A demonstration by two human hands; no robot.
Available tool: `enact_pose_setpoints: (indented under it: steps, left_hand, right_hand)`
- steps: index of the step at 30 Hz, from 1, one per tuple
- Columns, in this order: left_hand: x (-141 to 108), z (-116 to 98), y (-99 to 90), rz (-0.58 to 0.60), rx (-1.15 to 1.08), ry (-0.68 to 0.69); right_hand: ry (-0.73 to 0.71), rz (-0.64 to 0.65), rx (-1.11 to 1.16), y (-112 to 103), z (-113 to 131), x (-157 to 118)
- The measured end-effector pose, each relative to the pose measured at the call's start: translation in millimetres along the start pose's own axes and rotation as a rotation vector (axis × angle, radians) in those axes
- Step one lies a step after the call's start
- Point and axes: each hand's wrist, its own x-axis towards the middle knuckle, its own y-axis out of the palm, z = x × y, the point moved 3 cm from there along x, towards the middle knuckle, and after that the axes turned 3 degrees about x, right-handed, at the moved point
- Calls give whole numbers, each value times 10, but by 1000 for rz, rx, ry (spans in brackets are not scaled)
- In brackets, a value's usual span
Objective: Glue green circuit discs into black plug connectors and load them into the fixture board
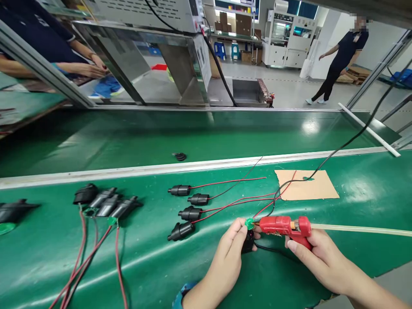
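My left hand (230,253) pinches a black plastic part with a green end piece (249,223); fingers cover much of its body. A red wire rises from that end. In my right hand (322,262) is a red hot glue gun (285,225), its nozzle touching or very close to the green piece. A long pale glue stick (360,230) sticks out of the gun's back. Left of my hands, several black cylindrical parts (182,231) with red wires lie in a loose column. Farther left sits a cluster of black parts (107,206) with green ends and red wires.
A piece of cardboard (322,185) lies on the green mat, crossed by the black cord (350,139). Beyond a pale rail (141,169), a small black piece (180,156) rests on the green belt. A co-worker's hands (92,68) are at upper left; another person (344,56) stands at upper right.
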Motion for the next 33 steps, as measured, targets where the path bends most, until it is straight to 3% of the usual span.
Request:
enact_pose_setpoints:
  steps: [10, 16, 25, 33]
  left_hand:
    - [-52, 31, -11, -33, 49, 4]
    - [-57, 128, -30, -49, 41, -1]
    - [-69, 4, 16, -3, 33, 6]
    - [-69, 54, 4, 4, 141, 45]
  right_hand:
    - [10, 36, -196, -8, -22, -68]
    - [-26, 53, -208, -11, 15, -63]
    - [-68, 63, -201, -39, 115, -33]
    - [-70, 116, -248, -40, 167, -18]
